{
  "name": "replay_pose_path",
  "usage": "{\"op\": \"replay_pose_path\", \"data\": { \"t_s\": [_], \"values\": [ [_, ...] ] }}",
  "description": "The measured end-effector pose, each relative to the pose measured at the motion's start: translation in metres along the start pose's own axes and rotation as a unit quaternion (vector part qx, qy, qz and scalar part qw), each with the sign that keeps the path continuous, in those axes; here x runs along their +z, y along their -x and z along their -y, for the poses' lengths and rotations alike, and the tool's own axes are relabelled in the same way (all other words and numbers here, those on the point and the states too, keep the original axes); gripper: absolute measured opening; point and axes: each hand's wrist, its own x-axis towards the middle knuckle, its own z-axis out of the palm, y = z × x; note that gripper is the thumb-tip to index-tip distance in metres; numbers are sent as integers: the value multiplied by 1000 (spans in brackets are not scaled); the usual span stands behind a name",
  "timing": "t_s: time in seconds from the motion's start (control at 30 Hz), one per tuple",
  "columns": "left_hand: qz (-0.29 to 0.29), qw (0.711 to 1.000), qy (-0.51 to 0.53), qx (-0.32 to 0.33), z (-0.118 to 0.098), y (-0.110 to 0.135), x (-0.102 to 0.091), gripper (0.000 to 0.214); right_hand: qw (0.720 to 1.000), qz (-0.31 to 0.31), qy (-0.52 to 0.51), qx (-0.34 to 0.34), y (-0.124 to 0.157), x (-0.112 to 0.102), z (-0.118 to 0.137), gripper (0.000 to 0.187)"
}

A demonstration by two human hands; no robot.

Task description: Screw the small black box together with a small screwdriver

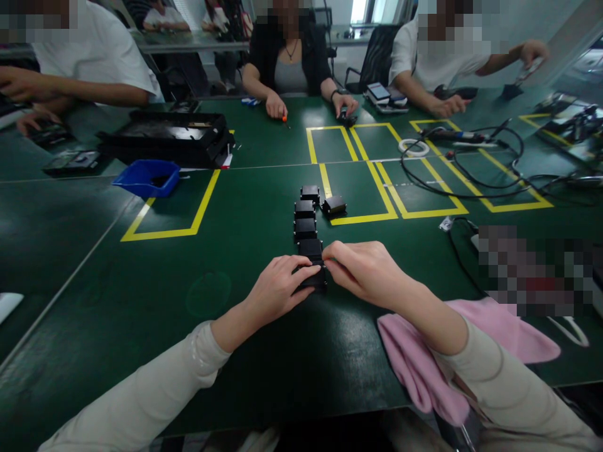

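Observation:
A row of several small black box-shaped parts (305,220) runs away from me on the green table (141,301). My left hand (277,289) and my right hand (362,267) meet at the nearest black part (315,278), fingers closed around its sides. One more black part (334,204) lies apart, to the right of the row's far end, on a yellow tape line.
A pink cloth (424,358) lies under my right forearm. A blue tray (147,177) and a black tray stack (164,135) sit at the far left. Cables (471,169) spread at the far right. Three other people work across the table.

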Motion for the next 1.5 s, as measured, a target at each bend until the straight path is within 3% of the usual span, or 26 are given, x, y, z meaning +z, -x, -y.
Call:
{"op": "replay_pose_path", "data": {
  "t_s": [0.13,0.73,1.5],
  "values": [
    [-2,1000,-2,5,1,0,1,37,999,11,35,8,1,0,0,35],
    [3,1000,14,-3,1,0,2,39,1000,0,-19,3,1,-1,-1,25],
    [15,1000,14,-6,1,0,3,40,1000,-14,15,-11,1,0,2,28]
  ]
}}
